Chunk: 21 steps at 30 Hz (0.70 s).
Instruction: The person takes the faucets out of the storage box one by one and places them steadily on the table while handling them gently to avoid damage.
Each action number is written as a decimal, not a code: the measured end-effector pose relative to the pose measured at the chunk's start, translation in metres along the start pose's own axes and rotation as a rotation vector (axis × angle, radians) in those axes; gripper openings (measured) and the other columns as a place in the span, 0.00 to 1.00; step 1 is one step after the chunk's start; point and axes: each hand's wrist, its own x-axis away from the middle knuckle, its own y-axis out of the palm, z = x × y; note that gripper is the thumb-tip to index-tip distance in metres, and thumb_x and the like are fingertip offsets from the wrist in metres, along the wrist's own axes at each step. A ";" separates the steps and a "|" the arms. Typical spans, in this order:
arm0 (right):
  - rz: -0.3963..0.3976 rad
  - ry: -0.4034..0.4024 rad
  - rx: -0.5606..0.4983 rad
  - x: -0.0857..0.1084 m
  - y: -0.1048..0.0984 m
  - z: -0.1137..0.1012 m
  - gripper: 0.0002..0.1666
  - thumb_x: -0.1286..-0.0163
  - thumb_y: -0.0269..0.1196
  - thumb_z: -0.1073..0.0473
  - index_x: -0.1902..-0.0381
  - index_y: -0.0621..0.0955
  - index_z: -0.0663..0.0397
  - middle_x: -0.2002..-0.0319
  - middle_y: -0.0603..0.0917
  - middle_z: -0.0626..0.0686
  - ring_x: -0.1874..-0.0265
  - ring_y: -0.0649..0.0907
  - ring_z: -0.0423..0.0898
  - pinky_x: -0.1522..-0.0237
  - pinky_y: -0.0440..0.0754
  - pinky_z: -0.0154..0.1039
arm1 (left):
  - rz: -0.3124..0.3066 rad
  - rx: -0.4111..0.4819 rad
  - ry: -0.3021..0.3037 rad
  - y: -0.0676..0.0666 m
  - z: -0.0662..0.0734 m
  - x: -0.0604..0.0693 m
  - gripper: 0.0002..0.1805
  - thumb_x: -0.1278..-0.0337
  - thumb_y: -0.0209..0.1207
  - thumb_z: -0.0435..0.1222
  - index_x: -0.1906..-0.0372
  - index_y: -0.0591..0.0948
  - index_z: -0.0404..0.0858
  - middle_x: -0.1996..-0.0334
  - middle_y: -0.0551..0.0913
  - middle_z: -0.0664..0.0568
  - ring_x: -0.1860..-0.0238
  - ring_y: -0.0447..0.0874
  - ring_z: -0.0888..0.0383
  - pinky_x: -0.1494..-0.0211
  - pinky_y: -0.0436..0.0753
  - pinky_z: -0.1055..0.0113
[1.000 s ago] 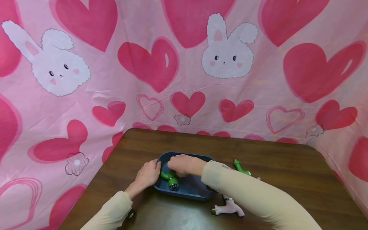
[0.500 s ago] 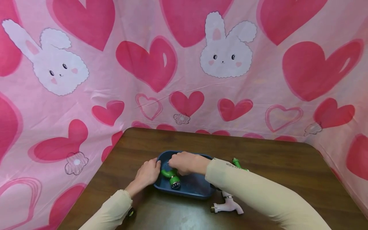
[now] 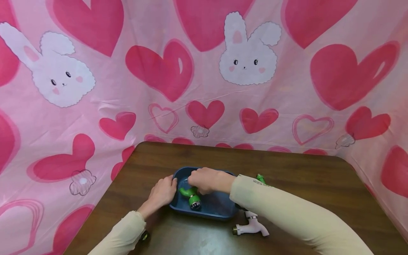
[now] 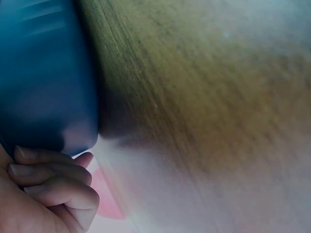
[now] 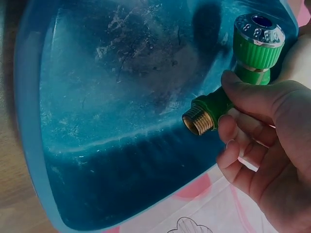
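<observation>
A green faucet [image 3: 194, 200] with a ribbed knob is inside the blue plastic basin [image 3: 220, 215], left of its middle. My right hand [image 3: 207, 180] pinches its body between thumb and fingers. The right wrist view shows the faucet's brass threaded end [image 5: 198, 121] and chrome-capped knob [image 5: 260, 43]; whether it touches the basin floor I cannot tell. At the basin's left end, my left hand [image 3: 162, 193] grips the rim, and the left wrist view has its fingers [image 4: 58, 189] curled at the basin's corner [image 4: 53, 97].
On the brown wooden table [image 3: 178, 154], a pink faucet [image 3: 251, 226] lies in front of the basin to the right. Another green faucet [image 3: 260, 178] is partly hidden behind my right sleeve. A small dark object [image 3: 145, 235] shows by the left sleeve. Pink heart-print cloth [image 3: 204, 78] hangs behind.
My right hand and the green faucet have shifted slightly right within the basin, and the faucet's knob has turned a little. The left hand stays on the rim. The head view has drifted slightly.
</observation>
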 end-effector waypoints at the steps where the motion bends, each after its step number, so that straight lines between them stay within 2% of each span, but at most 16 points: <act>1: 0.002 -0.001 0.000 0.000 0.000 0.000 0.15 0.33 0.76 0.58 0.48 0.89 0.48 0.62 0.87 0.46 0.69 0.79 0.40 0.59 0.83 0.31 | 0.002 -0.002 0.000 0.000 0.000 0.000 0.21 0.17 0.49 0.41 0.38 0.80 0.29 0.77 0.74 0.47 0.78 0.76 0.53 0.74 0.74 0.61; 4: 0.012 0.000 -0.014 0.001 0.000 0.001 0.16 0.33 0.76 0.57 0.48 0.89 0.48 0.62 0.87 0.45 0.69 0.80 0.39 0.59 0.83 0.31 | 0.005 0.000 -0.007 0.000 0.000 0.000 0.21 0.17 0.49 0.41 0.39 0.81 0.30 0.78 0.74 0.47 0.79 0.76 0.52 0.75 0.73 0.61; 9: 0.031 0.000 -0.023 0.004 -0.003 0.003 0.14 0.33 0.76 0.57 0.51 0.90 0.48 0.64 0.87 0.45 0.71 0.80 0.40 0.62 0.83 0.32 | 0.023 -0.012 0.004 0.000 -0.001 -0.001 0.18 0.17 0.49 0.42 0.45 0.83 0.33 0.78 0.74 0.48 0.79 0.75 0.53 0.75 0.73 0.60; 16: 0.051 0.027 -0.069 0.011 -0.008 0.007 0.11 0.33 0.75 0.59 0.53 0.90 0.48 0.67 0.85 0.43 0.72 0.80 0.40 0.64 0.83 0.33 | 0.017 -0.017 0.004 0.001 -0.002 -0.002 0.16 0.17 0.48 0.42 0.54 0.82 0.36 0.78 0.74 0.48 0.78 0.75 0.52 0.74 0.72 0.60; 21: 0.077 0.030 -0.081 0.017 -0.009 0.011 0.08 0.33 0.76 0.59 0.57 0.90 0.47 0.69 0.84 0.42 0.72 0.79 0.40 0.65 0.82 0.33 | 0.042 -0.040 0.023 0.002 -0.002 -0.001 0.15 0.17 0.49 0.41 0.59 0.82 0.38 0.78 0.73 0.48 0.77 0.75 0.53 0.73 0.72 0.60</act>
